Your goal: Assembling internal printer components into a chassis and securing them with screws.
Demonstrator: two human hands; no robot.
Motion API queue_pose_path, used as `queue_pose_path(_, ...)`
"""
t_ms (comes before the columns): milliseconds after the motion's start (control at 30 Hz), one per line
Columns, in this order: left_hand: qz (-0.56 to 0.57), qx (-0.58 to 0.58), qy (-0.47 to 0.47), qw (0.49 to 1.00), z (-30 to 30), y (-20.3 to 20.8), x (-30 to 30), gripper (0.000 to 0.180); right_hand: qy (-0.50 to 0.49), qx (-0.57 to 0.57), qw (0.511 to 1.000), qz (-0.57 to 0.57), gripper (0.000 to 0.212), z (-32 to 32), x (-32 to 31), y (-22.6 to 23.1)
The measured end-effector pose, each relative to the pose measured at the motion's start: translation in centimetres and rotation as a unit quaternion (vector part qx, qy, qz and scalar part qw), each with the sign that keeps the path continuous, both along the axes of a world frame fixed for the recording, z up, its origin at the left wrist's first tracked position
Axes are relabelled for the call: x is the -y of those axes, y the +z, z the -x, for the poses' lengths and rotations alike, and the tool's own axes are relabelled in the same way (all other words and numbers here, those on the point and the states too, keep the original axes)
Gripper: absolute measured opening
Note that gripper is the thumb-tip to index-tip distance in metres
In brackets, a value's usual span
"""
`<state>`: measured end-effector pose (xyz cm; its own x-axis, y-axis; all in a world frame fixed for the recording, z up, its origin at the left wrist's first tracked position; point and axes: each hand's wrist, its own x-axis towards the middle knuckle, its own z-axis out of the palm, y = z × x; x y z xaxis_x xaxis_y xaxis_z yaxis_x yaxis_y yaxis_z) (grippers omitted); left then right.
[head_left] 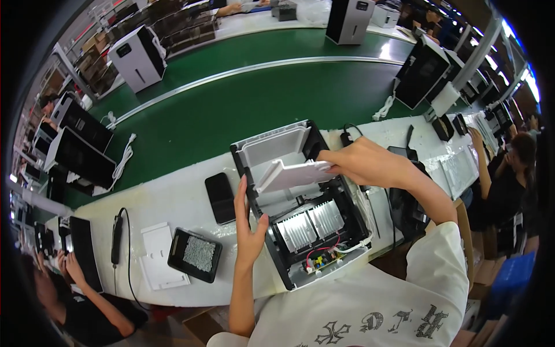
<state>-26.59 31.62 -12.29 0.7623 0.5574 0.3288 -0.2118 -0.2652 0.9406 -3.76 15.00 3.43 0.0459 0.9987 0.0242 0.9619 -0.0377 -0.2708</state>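
Note:
An opened appliance housing (276, 254), black outside, lies on the white worktop before me. Inside it are finned silver metal blocks (312, 224), a small circuit board (324, 261) and red wires. My right hand (364, 163) pinches the right end of a white plastic panel (295, 175), which is tilted over the middle of the housing. Along the housing's left wall, my left hand (251, 231) rests with its fingers stretched and its thumb apart. Behind the panel, a pale recessed compartment (274, 148) fills the far end. My right fingertips are partly hidden by the panel.
Left of the housing lie a black phone-like slab (220, 198), a black tray of small screws (200, 254), a white flat part (157, 257) and a corded electric screwdriver (117, 237). Beyond runs a green conveyor (260, 92) bearing tall appliances (137, 59). Co-workers sit at both sides.

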Motion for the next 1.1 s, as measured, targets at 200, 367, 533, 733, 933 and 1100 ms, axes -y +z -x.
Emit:
queue_pose_path(200, 0.020, -0.008, 0.002, 1.000, 0.2, 0.4, 0.1, 0.080, 0.078, 0.048, 0.996, 0.023, 0.030, 1.0, -0.5, -0.3)
queue_pose_path(367, 0.005, -0.006, 0.011, 1.000, 0.7, 0.4, 0.2, 0.074, 0.090, 0.049, 0.994, 0.026, 0.038, 2.1, -1.7, -0.5)
queue_pose_path(533, -0.053, -0.037, 0.029, 0.997, 1.0, 1.4, 0.4, 0.054, 0.096, 0.010, 0.989, 0.110, 0.044, 1.0, -3.7, -8.2)
queue_pose_path(733, -0.157, -0.210, 0.205, 0.943, 10.4, 2.3, -2.9, 0.021, -0.010, -0.288, 0.952, -0.100, 0.040, -1.7, -0.4, -8.1)
queue_pose_path(933, -0.303, -0.424, 0.182, 0.834, 14.8, 0.3, -4.6, 0.028, -0.416, -0.076, 0.906, -0.037, 0.062, -7.8, 3.8, -12.2)
queue_pose_path(1100, -0.343, -0.446, 0.188, 0.805, 16.0, -1.8, -5.4, 0.021, -0.375, -0.092, 0.921, -0.057, 0.079, -10.8, 5.3, -21.3)
